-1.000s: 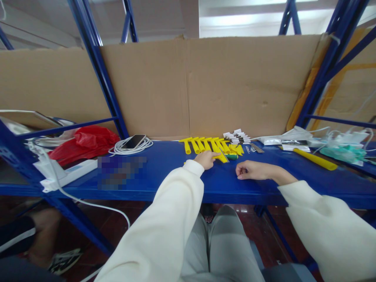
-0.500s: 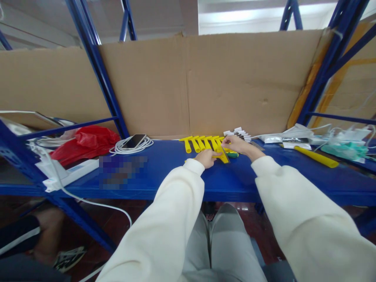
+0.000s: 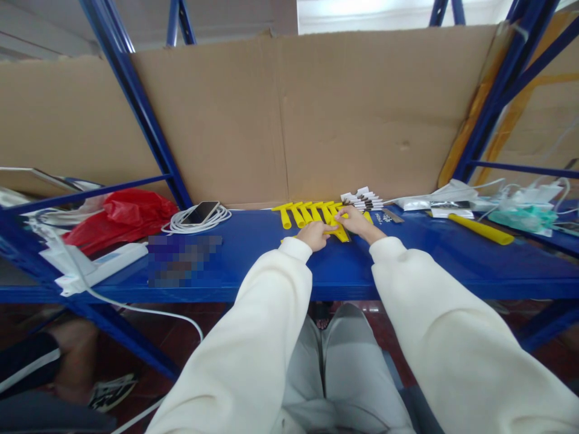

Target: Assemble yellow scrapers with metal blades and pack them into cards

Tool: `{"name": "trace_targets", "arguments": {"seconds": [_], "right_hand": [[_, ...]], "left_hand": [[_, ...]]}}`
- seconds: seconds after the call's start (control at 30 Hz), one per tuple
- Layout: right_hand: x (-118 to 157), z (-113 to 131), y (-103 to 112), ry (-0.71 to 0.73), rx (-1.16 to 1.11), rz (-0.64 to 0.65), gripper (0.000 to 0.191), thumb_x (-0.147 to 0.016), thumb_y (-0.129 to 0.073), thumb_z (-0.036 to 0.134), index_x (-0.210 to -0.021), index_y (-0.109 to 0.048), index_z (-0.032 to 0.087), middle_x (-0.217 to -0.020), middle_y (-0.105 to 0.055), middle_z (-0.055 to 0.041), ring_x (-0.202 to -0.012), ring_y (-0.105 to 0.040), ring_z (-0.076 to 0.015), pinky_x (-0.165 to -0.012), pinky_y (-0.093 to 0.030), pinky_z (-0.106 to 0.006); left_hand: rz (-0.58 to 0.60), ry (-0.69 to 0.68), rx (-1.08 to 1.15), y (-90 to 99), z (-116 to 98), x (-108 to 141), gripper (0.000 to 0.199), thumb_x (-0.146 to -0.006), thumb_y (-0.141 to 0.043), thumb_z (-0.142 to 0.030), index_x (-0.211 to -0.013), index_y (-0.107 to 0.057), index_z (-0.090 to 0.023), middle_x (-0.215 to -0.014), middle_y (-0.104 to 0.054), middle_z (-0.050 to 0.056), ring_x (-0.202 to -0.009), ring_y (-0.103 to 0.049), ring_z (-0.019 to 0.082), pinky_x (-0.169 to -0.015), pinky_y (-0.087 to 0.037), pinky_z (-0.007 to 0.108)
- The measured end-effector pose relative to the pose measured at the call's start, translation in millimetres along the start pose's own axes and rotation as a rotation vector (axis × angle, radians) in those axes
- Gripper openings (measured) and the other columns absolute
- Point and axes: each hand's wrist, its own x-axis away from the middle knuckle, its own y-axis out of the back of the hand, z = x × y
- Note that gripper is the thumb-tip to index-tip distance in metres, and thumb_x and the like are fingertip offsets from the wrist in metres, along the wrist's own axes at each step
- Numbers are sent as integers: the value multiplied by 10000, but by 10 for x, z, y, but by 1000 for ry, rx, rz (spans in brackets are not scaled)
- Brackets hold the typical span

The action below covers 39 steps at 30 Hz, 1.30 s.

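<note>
My left hand (image 3: 315, 235) is closed on a yellow scraper (image 3: 340, 234) with a wide flat head, held just above the blue shelf top. My right hand (image 3: 357, 222) pinches at the same scraper from the other side, fingertips close to the left ones. A thin dark strip shows along the scraper's lower edge. Behind the hands lies a row of several yellow T-shaped handles (image 3: 286, 216), side by side. To their right are several small white and black pieces (image 3: 362, 198) in a fanned pile. My fingers hide part of the scraper.
A coiled white cable (image 3: 183, 224) with a phone (image 3: 203, 212) lies left, near a red plastic bag (image 3: 131, 220) and a white power strip (image 3: 117, 265). On the right are a yellow rod (image 3: 482, 229) and a green bundle (image 3: 522, 218). Cardboard (image 3: 371, 114) stands behind.
My right hand has drawn in and turned over the scraper, and its forearm has come closer to the left. The green piece by the right hand is no longer visible. The view has tilted slightly.
</note>
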Motion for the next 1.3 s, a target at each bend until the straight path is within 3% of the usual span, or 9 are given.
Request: {"name": "trace_targets", "arguments": {"seconds": [0.27, 0.53, 0.9, 1.03, 1.13, 1.3], "right_hand": [[14, 9, 6, -4, 14, 53, 129, -758, -627, 144, -647, -683, 180, -741, -717, -34, -849, -689, -214, -910, -530, -354], [70, 106, 49, -102, -22, 69, 116, -746, -620, 151, -670, -703, 179, -751, -731, -35, -875, -693, -215, -927, -512, -338], [80, 145, 4, -169, -175, -21, 70, -714, -587, 149, -691, -615, 209, -840, -714, -32, -917, -658, -208, -951, -509, -355], [50, 75, -53, -155, -224, -115, 106, -686, -607, 165, -764, -576, 228, -904, -676, -17, -982, -620, -212, -995, -489, -375], [32, 31, -64, -139, -218, -101, 100, -699, -604, 173, -778, -578, 228, -908, -669, -16, -976, -617, -212, -987, -492, -380], [4, 5, 19, 56, -33, -37, 108, -727, -616, 154, -646, -608, 226, -811, -687, -33, -988, -636, -248, -1043, -456, -436]], "left_hand": [[-9, -6, -30, 6, -21, 13, 456, -974, -548, -174, -1403, -664, -276, -1262, -732, 91, -1206, -679, 232, -1069, -499, 321], [-4, 3, -57, 38, -55, 39, 459, -978, -541, -178, -1406, -659, -295, -1248, -730, 91, -1183, -689, 240, -1049, -519, 341], [-35, -21, -51, 53, -77, 53, 467, -987, -508, -173, -1412, -656, -300, -1206, -717, 102, -1171, -680, 252, -1041, -516, 358], [-45, -21, -36, 27, -65, 43, 472, -989, -503, -179, -1422, -647, -299, -1218, -707, 106, -1181, -671, 255, -1042, -508, 358], [-56, -20, -28, 14, -57, 37, 469, -984, -519, -183, -1416, -651, -309, -1215, -712, 98, -1168, -674, 246, -1042, -508, 350], [-34, -22, -37, 19, -45, 28, 475, -985, -515, -175, -1420, -647, -311, -1228, -710, 95, -1184, -669, 244, -1044, -505, 346]]}}
